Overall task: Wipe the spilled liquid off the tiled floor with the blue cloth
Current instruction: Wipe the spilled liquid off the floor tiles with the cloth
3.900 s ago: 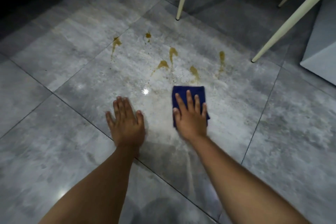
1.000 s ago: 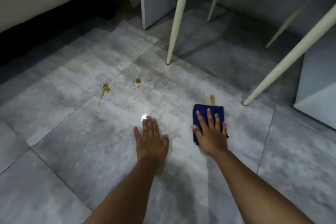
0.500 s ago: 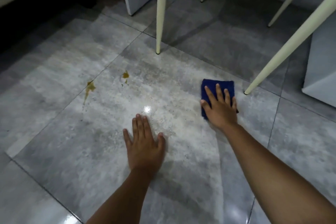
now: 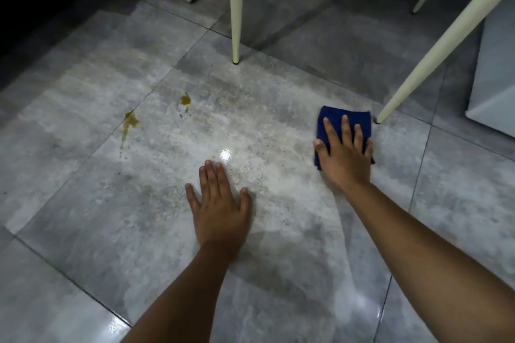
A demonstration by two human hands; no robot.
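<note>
**Cloth Pushed Right to the Foot of a Chair Leg**

Since the earlier frames the blue cloth [image 4: 345, 120] has travelled rightward across the tile, away from the middle of the spill, and the amber drops that lay ahead of it are gone from the floor. It now lies flat near the right side of the large grey tile, its far right corner just beside the tip of the slanted cream chair leg [image 4: 434, 50]; whether the two touch cannot be told.

The right hand [image 4: 345, 159] presses down on the cloth, palm flat and fingers spread apart, covering its near half while the far edge shows beyond the fingertips. The left hand [image 4: 220, 209] rests flat on the bare tiled floor [image 4: 111, 217], well apart from the cloth, fingers close together and thumb out to the side, holding nothing.

Two patches of spilled liquid [image 4: 129, 121] remain to the left: one streaked amber blot on a grout line, and a smaller blot [image 4: 185, 99] just beyond it to the right. Both lie well away from the cloth. A bright glint of light [image 4: 225, 154] sits on the tile just past the left fingertips. An upright cream chair leg [image 4: 237, 8] stands farther back, and pale grey cabinet corners [image 4: 493, 92] show at the right and top.
</note>
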